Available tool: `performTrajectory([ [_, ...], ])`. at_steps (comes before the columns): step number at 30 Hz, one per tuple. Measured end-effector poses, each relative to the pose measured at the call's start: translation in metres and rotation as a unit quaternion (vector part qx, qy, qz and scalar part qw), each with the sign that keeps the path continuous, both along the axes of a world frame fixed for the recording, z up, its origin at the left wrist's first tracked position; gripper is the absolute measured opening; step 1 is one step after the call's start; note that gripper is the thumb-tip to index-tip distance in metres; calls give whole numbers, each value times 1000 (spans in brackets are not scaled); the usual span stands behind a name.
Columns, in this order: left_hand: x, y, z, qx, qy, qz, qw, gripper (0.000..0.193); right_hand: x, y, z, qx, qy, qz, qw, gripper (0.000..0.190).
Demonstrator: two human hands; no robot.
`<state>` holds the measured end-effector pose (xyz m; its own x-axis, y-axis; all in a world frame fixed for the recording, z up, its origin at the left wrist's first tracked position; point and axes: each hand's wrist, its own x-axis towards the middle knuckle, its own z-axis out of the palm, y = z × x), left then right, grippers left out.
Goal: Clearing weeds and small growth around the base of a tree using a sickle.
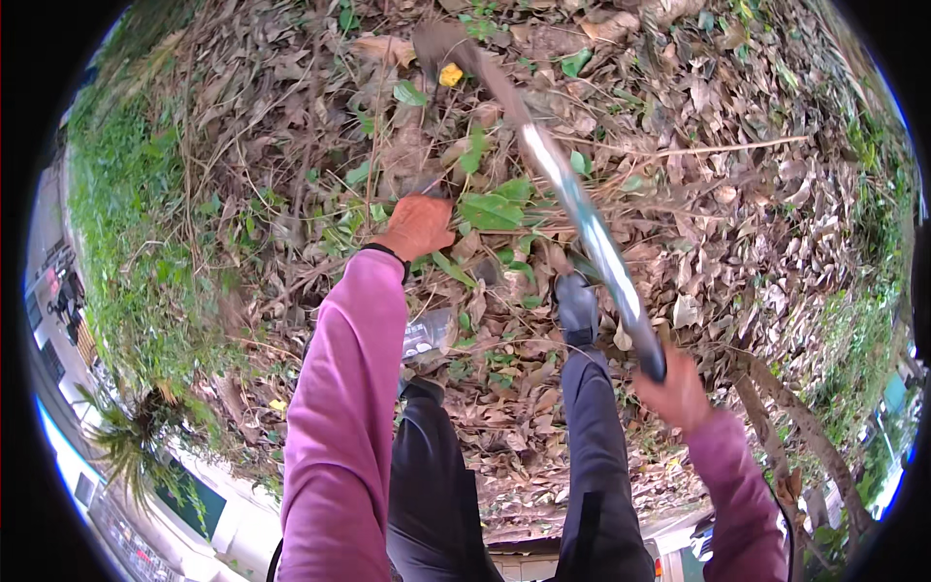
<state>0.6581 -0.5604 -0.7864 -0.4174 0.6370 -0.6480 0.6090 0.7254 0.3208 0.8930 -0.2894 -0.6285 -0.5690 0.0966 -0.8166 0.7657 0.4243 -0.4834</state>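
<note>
My right hand [676,389] is closed round the lower end of a long tool handle [582,211], shiny along its middle. The tool slants up and left across the view to a brown, blurred head [447,47] over the leaf litter. Lower and to the left, my left hand [418,225] reaches down among leaves and thin stems; its fingertips are hidden, and a dark, thin thing shows beside them, too blurred to name. Broad green leaves [494,209] lie just right of that hand. A yellow leaf [450,74] shows beside the tool's head.
Dry leaves and twigs cover the ground round my dark shoes [578,305]. A clear printed plastic wrapper [425,335] lies by my left forearm. Bare branches [785,400] rise at the lower right. Green undergrowth [131,218] lines the left, with buildings beyond.
</note>
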Motion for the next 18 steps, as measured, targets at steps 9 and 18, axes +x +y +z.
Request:
performTrajectory([
  [9, 34, 3, -5, 8, -57, -68, 996, 18, 39, 22, -43, 78, -70, -27, 994, 24],
  [18, 68, -45, 23, 21, 39, -21, 999, 15, -45, -57, -16, -4, 107, -8, 994, 25],
])
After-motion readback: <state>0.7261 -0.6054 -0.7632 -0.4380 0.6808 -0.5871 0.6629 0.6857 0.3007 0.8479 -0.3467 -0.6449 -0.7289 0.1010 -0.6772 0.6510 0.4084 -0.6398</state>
